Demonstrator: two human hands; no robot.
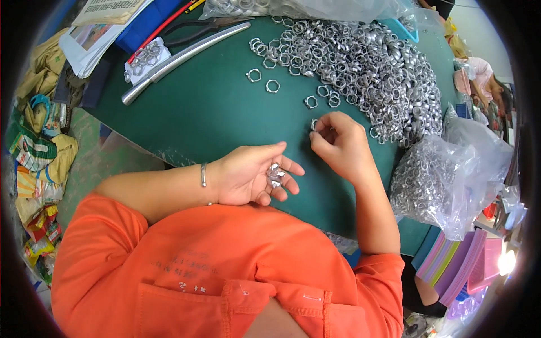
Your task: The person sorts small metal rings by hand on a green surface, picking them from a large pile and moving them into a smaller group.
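**At the smooth green tabletop [214, 118], your right hand [346, 146] pinches a small silvery metal ring [314, 125]**

Your right thumb and fingers close on the ring at their tips, which partly hide it; it shows nearly edge-on, its longer visible side running away from you. It lies to the right of your upturned left hand [239, 176] and farther from your body, with bare green surface between. Your left fingers spread loosely, slightly curled, cradling a cluster of shiny silvery metal pieces [275, 176] without clenching; their count cannot be told. Your right hand is the nearer to the broad heap of silvery, nut-shaped metal rings [389, 84], which spreads beyond it and to its right. One loose six-sided silvery ring [310, 102] lies flat just past your right fingertips, untouched.
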